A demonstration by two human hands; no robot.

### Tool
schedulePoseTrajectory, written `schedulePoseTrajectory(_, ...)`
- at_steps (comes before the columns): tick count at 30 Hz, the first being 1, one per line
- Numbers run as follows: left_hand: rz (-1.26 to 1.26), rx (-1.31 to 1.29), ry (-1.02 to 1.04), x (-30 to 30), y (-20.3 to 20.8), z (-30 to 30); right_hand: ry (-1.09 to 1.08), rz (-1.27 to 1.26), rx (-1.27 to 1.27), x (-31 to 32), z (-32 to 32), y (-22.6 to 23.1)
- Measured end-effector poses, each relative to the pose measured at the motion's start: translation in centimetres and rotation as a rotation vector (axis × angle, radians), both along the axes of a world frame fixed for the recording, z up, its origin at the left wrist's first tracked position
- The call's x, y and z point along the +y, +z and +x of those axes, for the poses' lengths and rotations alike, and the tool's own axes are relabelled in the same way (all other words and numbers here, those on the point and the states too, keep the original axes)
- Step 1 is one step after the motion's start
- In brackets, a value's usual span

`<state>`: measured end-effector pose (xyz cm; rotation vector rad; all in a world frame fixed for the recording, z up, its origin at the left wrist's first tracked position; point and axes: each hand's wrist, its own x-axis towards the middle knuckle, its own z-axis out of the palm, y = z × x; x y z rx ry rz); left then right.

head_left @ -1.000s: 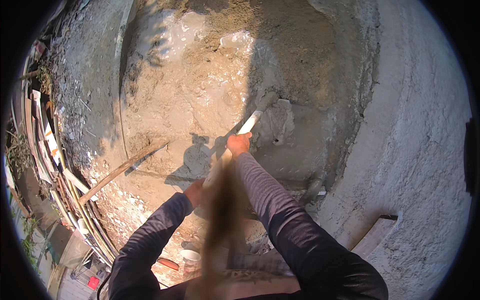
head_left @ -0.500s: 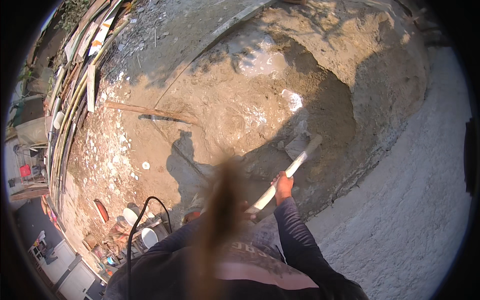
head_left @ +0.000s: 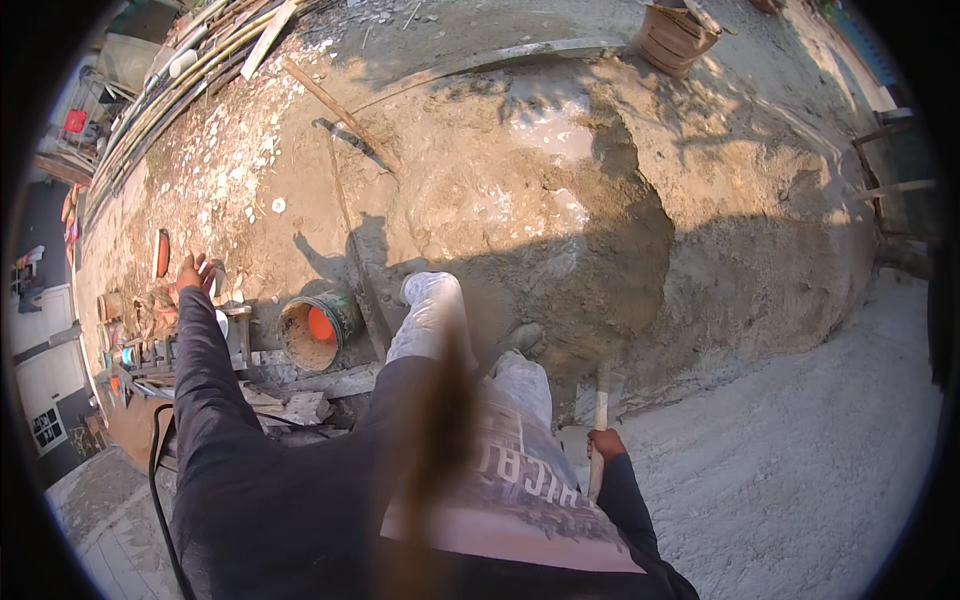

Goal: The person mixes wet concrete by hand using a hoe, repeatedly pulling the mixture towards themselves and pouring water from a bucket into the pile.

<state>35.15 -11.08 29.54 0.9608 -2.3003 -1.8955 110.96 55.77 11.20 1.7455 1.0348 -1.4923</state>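
My right hand (head_left: pixel 604 443) is closed round the pale wooden handle of a hoe (head_left: pixel 600 412), low at my right side. The hoe's flat grey blade rests at the edge of the wet mud, by the pale slope. Stretched far out to the left, my left hand (head_left: pixel 200 275) has its fingers apart and holds nothing I can see. It is above the ground near a small red-orange object (head_left: pixel 162 254) and some clutter. Wet, sandy mud (head_left: pixel 490 210) spreads ahead of me, partly in shadow. A blurred brown shape hides part of my lap.
A dirty bucket (head_left: pixel 352 318) with something orange inside stands left of my leg. Another wooden handle (head_left: pixel 335 108) sticks out of the mud. Poles (head_left: pixel 165 95) lie far left. A brown bucket (head_left: pixel 668 50) stands at the back, and a rough pale slope (head_left: pixel 760 450) rises right.
My left hand has let go of the hoe handle and swung out left. My right hand has drawn the hoe back toward my right side. The view has turned, bringing both buckets in.
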Motion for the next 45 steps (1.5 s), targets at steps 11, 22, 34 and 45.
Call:
schedulePoseTrajectory(11,-0.349,-1.145,-0.112,-5.0,-8.9,43.0,-0.089,-0.074,0.068,1.1,4.3,-3.2)
schedulePoseTrajectory(22,0.080,-0.034,-1.349,36.2,6.7,34.0,-0.089,0.020,0.217,-2.4,-5.4,-3.6)
schedulePoseTrajectory(34,1.237,0.557,-2.298,17.8,27.8,23.5,-0.300,0.241,0.224,-18.5,-15.6,-0.3)
schedulePoseTrajectory(45,1.586,0.424,-2.454,17.1,27.6,20.6,-0.271,0.171,0.116,-42.9,-12.4,4.6)
